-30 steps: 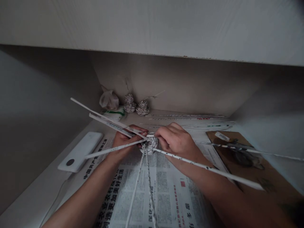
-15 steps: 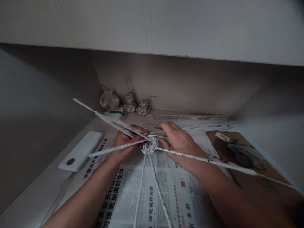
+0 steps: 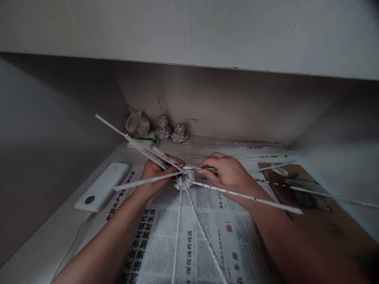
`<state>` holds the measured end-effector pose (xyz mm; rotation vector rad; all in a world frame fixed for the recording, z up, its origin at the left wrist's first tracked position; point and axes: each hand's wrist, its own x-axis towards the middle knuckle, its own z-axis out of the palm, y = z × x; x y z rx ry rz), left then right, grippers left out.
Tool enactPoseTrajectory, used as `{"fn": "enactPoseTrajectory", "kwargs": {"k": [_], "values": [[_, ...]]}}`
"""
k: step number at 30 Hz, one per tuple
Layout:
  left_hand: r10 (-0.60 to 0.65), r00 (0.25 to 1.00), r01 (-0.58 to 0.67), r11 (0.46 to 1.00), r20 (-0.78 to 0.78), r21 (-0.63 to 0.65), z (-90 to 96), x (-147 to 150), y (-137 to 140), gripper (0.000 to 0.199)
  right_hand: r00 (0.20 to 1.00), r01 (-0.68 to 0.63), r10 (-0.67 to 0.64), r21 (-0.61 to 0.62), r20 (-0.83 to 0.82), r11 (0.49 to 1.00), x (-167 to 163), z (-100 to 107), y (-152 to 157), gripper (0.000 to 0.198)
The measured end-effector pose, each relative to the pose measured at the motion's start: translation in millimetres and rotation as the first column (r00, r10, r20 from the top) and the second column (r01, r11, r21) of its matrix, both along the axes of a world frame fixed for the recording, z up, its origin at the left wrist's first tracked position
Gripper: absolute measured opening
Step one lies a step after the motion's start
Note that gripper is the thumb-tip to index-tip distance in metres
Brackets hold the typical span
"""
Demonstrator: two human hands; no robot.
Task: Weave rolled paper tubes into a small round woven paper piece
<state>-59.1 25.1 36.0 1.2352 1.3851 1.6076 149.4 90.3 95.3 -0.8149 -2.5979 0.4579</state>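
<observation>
A small round piece woven from rolled newspaper sticks (image 3: 186, 181) is held just above the newspaper. My left hand (image 3: 154, 177) is closed around its left side; some of those fingertips are hidden behind it. Long rolled paper sticks (image 3: 248, 197) fan out from the weave to the left, to the right and toward me. On the right, my right hand (image 3: 226, 170) is closed, thumb and fingers pinching a paper stick (image 3: 194, 168) that runs along the weave's upper edge. The far part of this stick passes behind that hand.
Printed newspaper (image 3: 166, 236) covers the surface. A white power bank (image 3: 102, 187) with a cable lies left. At the back stand two woven gourd shapes (image 3: 163, 128) and a plastic bag (image 3: 137, 124). Loose paper sticks (image 3: 231, 146) lie behind; a brown board (image 3: 328, 225) lies right. A panel (image 3: 189, 35) overhangs.
My right hand's fingers have closed from a looser, raised pose onto the paper stick. The woven piece has shifted slightly left and up, while my left hand keeps its hold.
</observation>
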Motion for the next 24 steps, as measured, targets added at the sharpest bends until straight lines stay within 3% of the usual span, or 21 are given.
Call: {"fn": "enactPoseTrajectory", "kwargs": {"k": [7,24], "values": [[-0.019,1.000,0.019,1.000,0.014,-0.012,-2.9,1.6,0.7,0.021,0.997,0.022,-0.023,-0.008,-0.076,1.000,-9.3,-7.3,-7.5,0.018],[-0.016,0.998,0.017,1.000,0.061,-0.017,-4.6,4.3,1.2,0.025,0.998,0.056,-0.056,0.024,0.006,0.998,-10.8,-5.9,-5.1,0.012]]}}
